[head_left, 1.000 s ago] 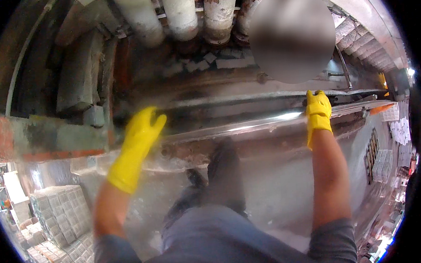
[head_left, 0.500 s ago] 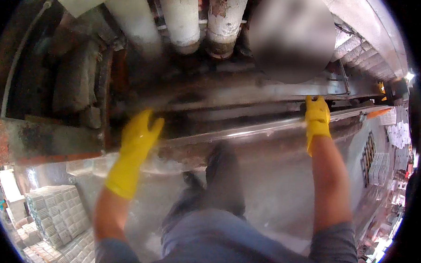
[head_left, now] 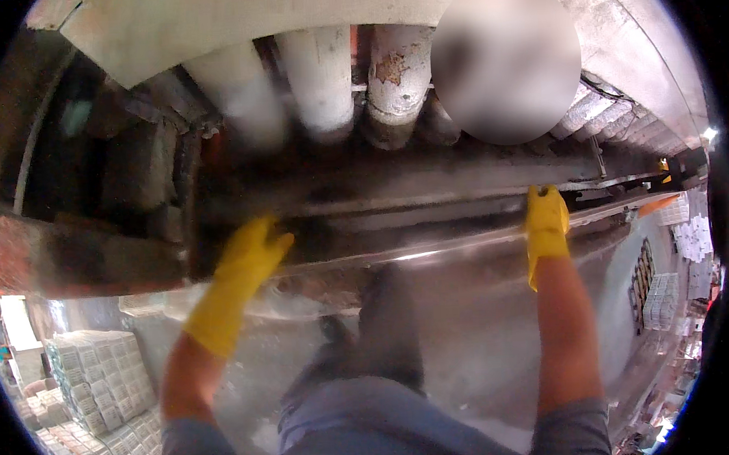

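Both my hands wear long yellow rubber gloves. My left hand is over the left part of a long dark trough, thumb apart from the fingers, with nothing visible between them. The hand is slightly blurred. Farther right, my right hand is at the trough's near side, by a shiny metal rail that runs along its front. Its fingers are bent and closed, and whatever they grip is hidden under the glove.
Thick whitish rollers hang behind the trough, under a pale curved panel. A rusty metal beam juts in at left. Stacked white crates stand lower left, and an orange piece sits at the rail's right end.
The machine and both hands sit slightly lower in the picture, and more of the pale panel shows above. My left hand has shifted slightly right, with its fingers less widely spread.
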A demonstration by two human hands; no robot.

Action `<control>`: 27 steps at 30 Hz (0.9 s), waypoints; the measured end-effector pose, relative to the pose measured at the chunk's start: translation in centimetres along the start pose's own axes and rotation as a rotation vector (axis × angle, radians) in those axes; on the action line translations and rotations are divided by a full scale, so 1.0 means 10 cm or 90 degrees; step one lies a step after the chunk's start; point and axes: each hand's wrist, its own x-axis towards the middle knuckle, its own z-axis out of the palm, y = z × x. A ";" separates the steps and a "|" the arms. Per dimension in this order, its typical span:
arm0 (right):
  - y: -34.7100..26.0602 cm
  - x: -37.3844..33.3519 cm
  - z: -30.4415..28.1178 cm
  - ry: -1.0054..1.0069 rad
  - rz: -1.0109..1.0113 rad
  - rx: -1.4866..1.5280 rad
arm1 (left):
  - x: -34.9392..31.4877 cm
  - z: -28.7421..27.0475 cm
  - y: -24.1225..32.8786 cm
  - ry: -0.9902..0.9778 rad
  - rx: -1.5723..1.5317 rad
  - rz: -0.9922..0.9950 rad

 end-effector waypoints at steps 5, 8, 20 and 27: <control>0.03 0.06 0.09 0.022 0.037 -0.016 | 0.50 0.00 -0.21 0.048 0.141 -0.043; 0.19 -0.01 0.08 0.032 0.059 -0.016 | 1.08 -0.12 -0.27 -0.030 0.154 -0.169; 0.45 -0.36 0.16 0.077 0.050 0.026 | 2.27 0.94 -1.86 0.148 0.153 -0.153; 0.65 -0.55 0.17 0.094 0.038 0.064 | 2.16 0.98 -1.55 0.078 0.159 -0.148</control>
